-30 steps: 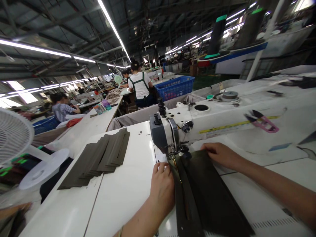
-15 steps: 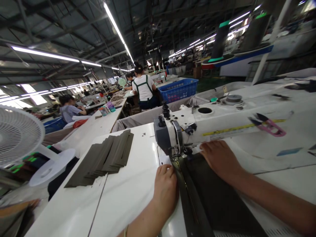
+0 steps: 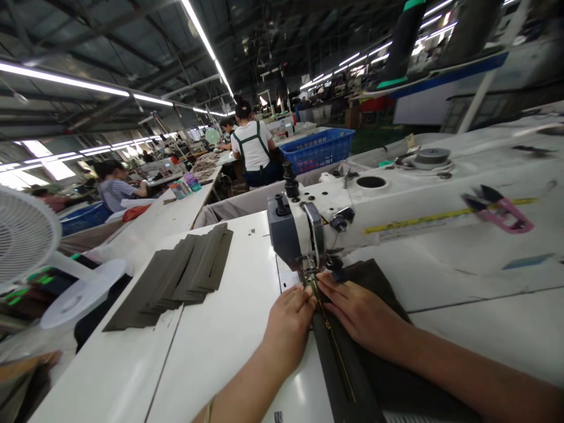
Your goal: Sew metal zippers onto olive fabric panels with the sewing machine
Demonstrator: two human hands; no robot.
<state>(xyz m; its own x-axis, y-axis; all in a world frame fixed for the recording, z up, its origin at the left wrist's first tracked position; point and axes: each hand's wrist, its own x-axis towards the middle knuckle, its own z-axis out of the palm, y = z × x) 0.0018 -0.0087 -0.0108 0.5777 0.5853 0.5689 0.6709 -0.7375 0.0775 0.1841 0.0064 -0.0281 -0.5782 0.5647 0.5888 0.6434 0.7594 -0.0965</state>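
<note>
A dark olive fabric piece (image 3: 374, 376) with a gold-toothed zipper (image 3: 338, 349) lies under the needle area of a white sewing machine (image 3: 396, 202). My left hand (image 3: 288, 320) is at the zipper strip's left edge, just in front of the presser foot (image 3: 312, 273), its fingers curled closed on the fabric. Flat on the fabric to the right of the zipper rests my right hand (image 3: 359, 311), fingers stretched toward the foot and thumb apart. Part of the fabric is hidden beneath the right hand and forearm.
A fanned stack of olive fabric pieces (image 3: 176, 282) lies left on the white table (image 3: 229, 329). Pink-handled thread snips (image 3: 506, 211) are at the machine's arm. A white fan (image 3: 26, 235) stands far left. Beyond are a blue basket (image 3: 317, 150) and seated co-workers (image 3: 253, 147).
My right hand has moved left and nearer, from beside the machine's arm onto the fabric by the zipper. The fabric's far corner now shows to the right of the needle area. My left hand stays beside the zipper.
</note>
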